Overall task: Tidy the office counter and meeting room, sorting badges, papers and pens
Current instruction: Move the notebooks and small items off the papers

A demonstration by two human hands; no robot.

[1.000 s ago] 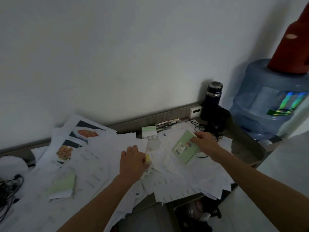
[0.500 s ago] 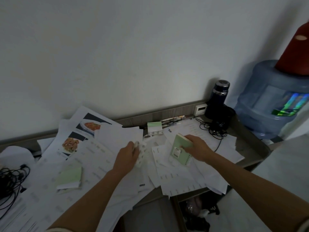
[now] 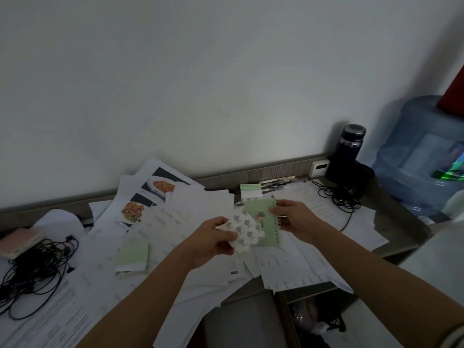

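My left hand point(image 3: 213, 241) grips a small white patterned pad point(image 3: 247, 233) and holds it above the counter. My right hand point(image 3: 296, 217) pinches a green spiral notebook point(image 3: 265, 222) by its wire edge, right behind the white pad; the two overlap. Loose white papers point(image 3: 175, 237) cover the counter point(image 3: 391, 217) under both hands. A green pad point(image 3: 133, 257) lies on the papers to the left. Another green-and-white pad point(image 3: 251, 190) and a few pens point(image 3: 278, 182) sit by the back edge.
A dark flask point(image 3: 349, 151) and a black cable point(image 3: 339, 197) stand at the back right, beside a blue water bottle point(image 3: 421, 156). Tangled black cables point(image 3: 32, 272) and a pink case point(image 3: 17, 243) lie far left. Below the counter's front edge is a bin point(image 3: 316, 320).
Both hands have lifted from the papers and come together. The left hand picked up the white patterned pad; the right brought the green notebook left and up behind it.
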